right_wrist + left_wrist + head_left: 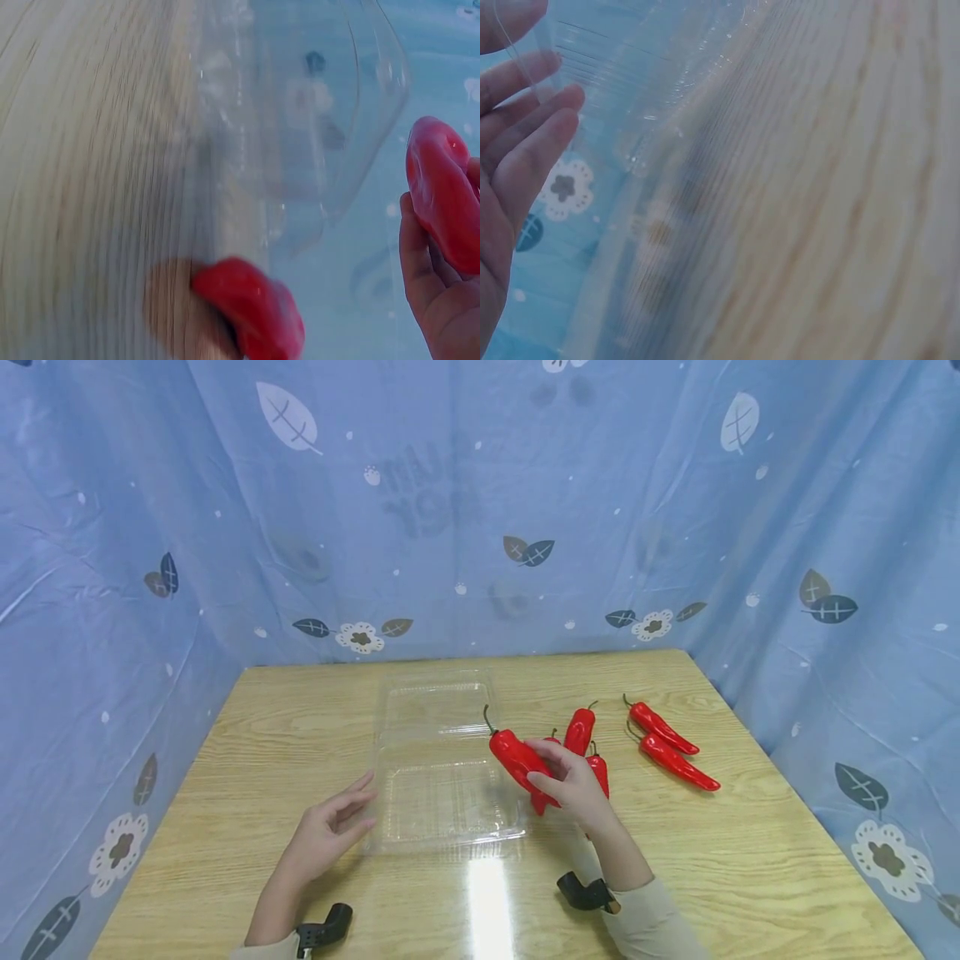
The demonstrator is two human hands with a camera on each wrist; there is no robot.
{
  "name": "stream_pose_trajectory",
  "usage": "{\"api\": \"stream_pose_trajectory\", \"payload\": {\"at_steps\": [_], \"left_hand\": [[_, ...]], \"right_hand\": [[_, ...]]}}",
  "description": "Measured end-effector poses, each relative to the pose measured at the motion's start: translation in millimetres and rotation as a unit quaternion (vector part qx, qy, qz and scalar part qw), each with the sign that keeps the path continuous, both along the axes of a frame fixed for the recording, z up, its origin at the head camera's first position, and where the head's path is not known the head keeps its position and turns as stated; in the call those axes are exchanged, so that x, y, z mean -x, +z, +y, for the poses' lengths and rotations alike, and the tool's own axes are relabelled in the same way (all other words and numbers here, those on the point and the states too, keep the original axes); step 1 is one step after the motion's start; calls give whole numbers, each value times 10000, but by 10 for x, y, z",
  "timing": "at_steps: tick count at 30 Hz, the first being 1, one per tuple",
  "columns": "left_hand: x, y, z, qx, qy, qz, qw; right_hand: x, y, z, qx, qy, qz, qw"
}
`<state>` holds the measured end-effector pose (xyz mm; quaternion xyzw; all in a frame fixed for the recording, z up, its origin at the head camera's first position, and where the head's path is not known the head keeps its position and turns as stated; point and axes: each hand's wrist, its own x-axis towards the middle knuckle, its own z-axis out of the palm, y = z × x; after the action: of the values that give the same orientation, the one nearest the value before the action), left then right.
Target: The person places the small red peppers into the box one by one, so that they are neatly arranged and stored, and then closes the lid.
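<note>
A glossy red pepper [513, 755] with a thin green stem is held in my right hand [567, 782], thumb on one side and fingers on the other. It is raised near the right edge of a clear plastic clamshell box [442, 802], which lies unfolded on the table. In the right wrist view the fingers [420, 259] support the pepper [439, 191] from below. My left hand [330, 827] is at the left rim of the box, fingers loosely extended, thumb apart from them. Seen from the left wrist, its fingertips [566, 101] overlap the clear plastic.
Several more red peppers lie right of the box, one [579, 732] just behind the right hand, others partly hidden by it. Farther right lie two peppers, one [660, 727] behind the other [678, 763]. Blue patterned cloth [465, 527] surrounds the wooden table [750, 860] at the back and sides.
</note>
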<state>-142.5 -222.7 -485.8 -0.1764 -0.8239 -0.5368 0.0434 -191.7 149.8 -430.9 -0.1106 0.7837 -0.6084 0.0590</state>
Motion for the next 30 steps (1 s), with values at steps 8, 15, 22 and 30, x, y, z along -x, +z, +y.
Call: {"api": "stream_pose_trajectory", "payload": {"at_steps": [8,15,22,30], "left_hand": [[8,-15,6,-15,-26,-3,10000],[8,-29,-3,-62,-99,27,9999],[3,-13,-16,63,-82,110,9999],[4,-12,-5,-21,-10,121,9999]], "right_hand": [[25,-11,-222,-189,370,38,9991],[54,-84,-442,-482,710,-87,9963],[83,-97,-588,-633,1057,4,9924],[126,-102,-704,-1112,1707,194,9788]]}}
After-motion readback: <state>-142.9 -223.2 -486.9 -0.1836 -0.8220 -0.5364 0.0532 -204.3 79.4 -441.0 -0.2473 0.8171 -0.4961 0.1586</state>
